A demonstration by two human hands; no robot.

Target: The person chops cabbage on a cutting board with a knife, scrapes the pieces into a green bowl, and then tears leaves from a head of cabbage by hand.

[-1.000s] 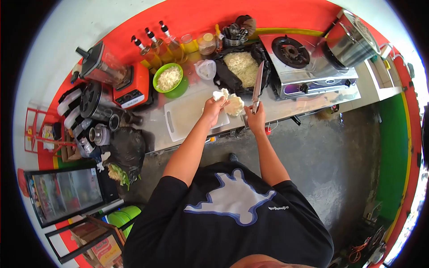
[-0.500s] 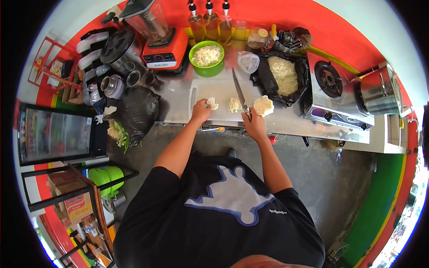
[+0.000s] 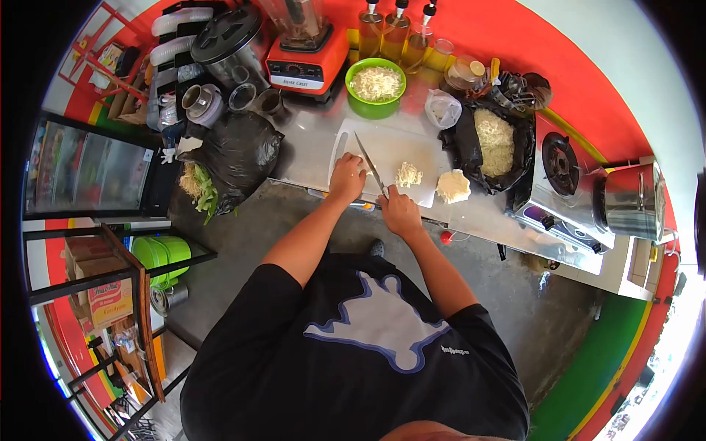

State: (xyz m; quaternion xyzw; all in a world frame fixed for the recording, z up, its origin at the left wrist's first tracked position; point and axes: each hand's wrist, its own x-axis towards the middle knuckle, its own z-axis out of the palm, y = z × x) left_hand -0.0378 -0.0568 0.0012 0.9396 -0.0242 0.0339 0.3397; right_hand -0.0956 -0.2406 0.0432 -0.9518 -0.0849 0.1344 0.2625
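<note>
My right hand (image 3: 401, 213) is closed round the handle of a long knife (image 3: 370, 162), whose blade points up and left over the white cutting board (image 3: 419, 147). Just left of the blade, my left hand (image 3: 348, 177) rests on the board with its fingers curled down over a pale piece (image 3: 365, 168), mostly hidden under them. A small heap of shredded pale food (image 3: 409, 174) lies on the board to the right of the knife. Beside the board's right edge sits a larger whitish chunk (image 3: 453, 187).
Behind the board stand a green bowl (image 3: 376, 99) of shreds, a red blender (image 3: 305, 66) and pump bottles (image 3: 396, 37). To the right are a black bag (image 3: 522, 140) of pale shreds and a stove (image 3: 540, 184). A black plastic bag (image 3: 246, 151) lies left.
The view has shifted, so the counter appears further right. My left hand has come nearer the knife and now covers the pale piece. The blade has moved from the shredded heap towards my left hand.
</note>
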